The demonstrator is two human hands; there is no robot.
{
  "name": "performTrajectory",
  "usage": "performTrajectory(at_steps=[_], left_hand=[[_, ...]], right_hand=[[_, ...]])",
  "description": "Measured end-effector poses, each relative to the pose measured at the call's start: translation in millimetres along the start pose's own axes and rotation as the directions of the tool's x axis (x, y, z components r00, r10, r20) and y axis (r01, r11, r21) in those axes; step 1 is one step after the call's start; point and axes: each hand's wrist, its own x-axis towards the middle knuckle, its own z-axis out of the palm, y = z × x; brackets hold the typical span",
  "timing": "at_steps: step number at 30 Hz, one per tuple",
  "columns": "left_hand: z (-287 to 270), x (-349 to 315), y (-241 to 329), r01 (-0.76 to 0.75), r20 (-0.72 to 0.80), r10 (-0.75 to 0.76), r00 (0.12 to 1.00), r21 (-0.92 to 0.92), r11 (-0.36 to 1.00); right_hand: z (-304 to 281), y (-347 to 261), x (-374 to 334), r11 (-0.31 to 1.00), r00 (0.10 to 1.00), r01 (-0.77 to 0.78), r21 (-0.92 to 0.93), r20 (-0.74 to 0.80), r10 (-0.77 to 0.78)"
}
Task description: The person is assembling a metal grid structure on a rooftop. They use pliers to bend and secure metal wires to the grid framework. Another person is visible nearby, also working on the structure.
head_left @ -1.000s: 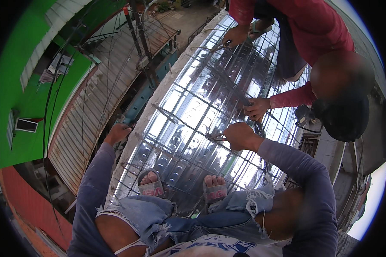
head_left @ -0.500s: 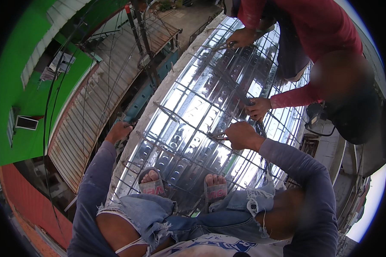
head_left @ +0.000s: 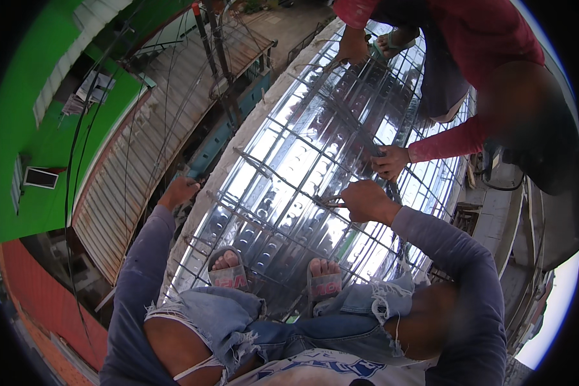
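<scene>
My right hand (head_left: 368, 201) is closed round a pair of pliers (head_left: 331, 201), whose jaws meet a crossing of the steel bar mesh (head_left: 296, 188). Beneath the mesh lies shiny corrugated metal decking (head_left: 278, 209). Out past the left concrete edge, my left hand (head_left: 181, 192) is closed with its fingers curled; what it holds, if anything, is hidden. Across from me a co-worker in red sleeves has one hand (head_left: 390, 162) at a dark bundle of wires or bars. The co-worker's other hand (head_left: 353, 46) grips a tool over the mesh, its kind unclear.
A rough concrete edge (head_left: 222, 168) runs along the left, with bar ends sticking out. Beyond it are a rusty corrugated roof (head_left: 125, 193), hanging cables and a green wall (head_left: 19, 128). My sandalled feet (head_left: 228, 270) stand on the mesh and decking.
My right hand and the pliers have shifted slightly at the same crossing. The co-worker's far hand has moved up and away, and a sandalled foot now shows beside it.
</scene>
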Motion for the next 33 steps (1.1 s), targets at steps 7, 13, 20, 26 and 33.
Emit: performTrajectory(at_steps=[7, 13, 20, 26, 33], left_hand=[[-2.2, 0.2, 0.0, -0.008, -0.002, 0.008, 1.0, 0.004, 1.0], [-2.1, -4.1, 3.8, -0.064, -0.018, 0.067, 0.998, 0.111, 0.992], [-8.0, 1.4, -5.3, -0.052, 0.015, 0.051, 0.999, 0.063, 0.997], [-1.8, 4.9, -3.8, -0.04, 0.031, 0.039, 0.999, 0.018, 0.999], [-1.7, 6.2, -9.3, -0.031, 0.032, 0.031, 0.999, 0.002, 1.0]], right_hand=[[2.0, 1.7, 0.3, 1.0, 0.999, 0.017, 0.002, -0.039, -0.017], [2.6, 1.5, 1.6, 1.0, 0.999, 0.009, -0.019, -0.038, -0.01], [-3.9, -5.7, 3.3, 1.0, 1.0, -0.002, -0.025, -0.006, 0.002], [-2.3, -3.4, 0.5, 0.999, 0.999, 0.006, -0.046, -0.036, -0.008], [-3.8, -3.2, 1.8, 0.999, 0.999, 0.015, -0.037, -0.036, -0.016]])
